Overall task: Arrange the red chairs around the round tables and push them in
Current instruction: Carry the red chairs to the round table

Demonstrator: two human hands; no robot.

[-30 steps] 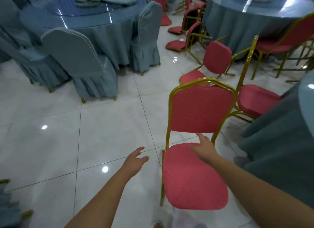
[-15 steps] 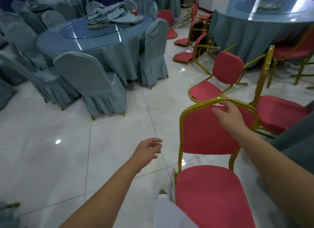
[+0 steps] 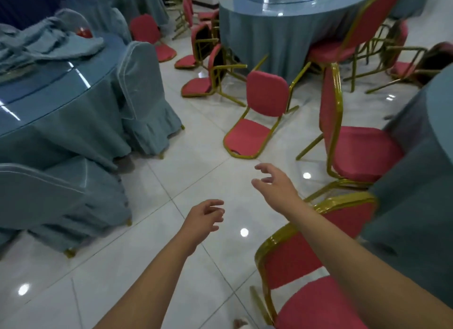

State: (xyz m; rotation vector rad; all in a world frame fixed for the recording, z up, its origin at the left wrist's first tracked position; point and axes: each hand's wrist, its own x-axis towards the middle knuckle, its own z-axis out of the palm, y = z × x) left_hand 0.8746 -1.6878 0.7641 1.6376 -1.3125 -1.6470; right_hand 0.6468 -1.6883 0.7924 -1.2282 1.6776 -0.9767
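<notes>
Over floor (image 3: 98, 267), left grip (image 3: 203, 218) hung with fingers loosely curled, holding nothing. Ahead of it, right grip (image 3: 274, 184) was spread, empty. Under right forearm stood nearest red chair (image 3: 289, 262), just beside right table (image 3: 416, 206). Further along same table, second red chair (image 3: 358, 152) stood upright. Beyond grips, tipped red chair (image 3: 264, 96) lay on floor.

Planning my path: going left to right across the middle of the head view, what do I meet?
Round table, covered chair, tipped red chair, upright red chair, draped table edge.
</notes>
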